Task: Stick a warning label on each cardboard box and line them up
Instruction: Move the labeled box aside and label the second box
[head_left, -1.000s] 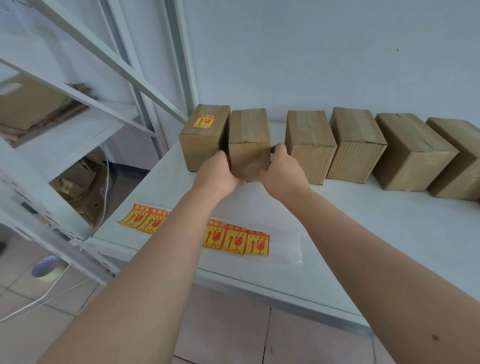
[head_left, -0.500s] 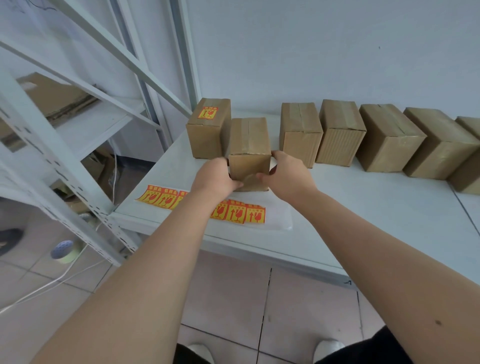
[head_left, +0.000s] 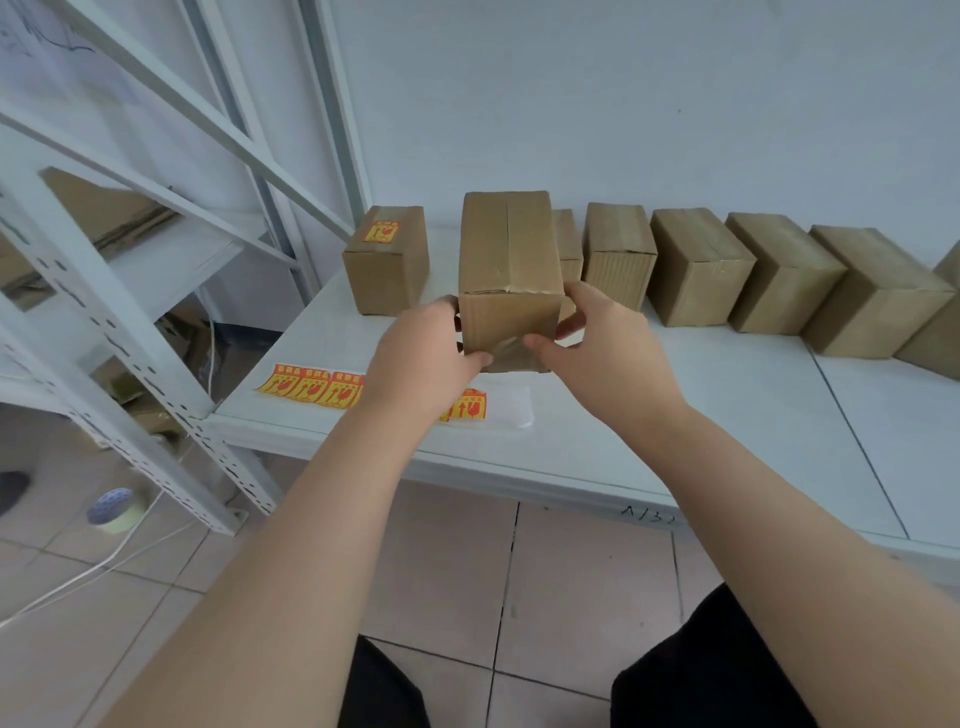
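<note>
A white table (head_left: 727, 415) stands against a pale wall beside grey metal shelving (head_left: 130, 322), over a tiled floor where a tape roll (head_left: 115, 510) lies. The left hand (head_left: 421, 353) and right hand (head_left: 608, 348) clasp an unlabelled cardboard box (head_left: 509, 280) between them, thumbs pressed on its near face, above the label strip (head_left: 311, 387). Behind stand a labelled box (head_left: 387, 260) at the left and a row of plain boxes (head_left: 779, 275) to the right.

The held box (head_left: 509, 275) is plain brown cardboard with a glossy clear tape strip along its top seam; the row boxes (head_left: 698, 265) are the same brown. The labelled box (head_left: 387, 260) carries a yellow label (head_left: 382, 232) with red markings, matching the yellow-and-red label strip (head_left: 311, 387) on the white shelf (head_left: 727, 415). The wall (head_left: 623, 104) is pale grey-white, the floor tiles (head_left: 441, 571) beige-grey, the tape roll (head_left: 115, 512) pale yellow with a blue-patterned core.
</note>
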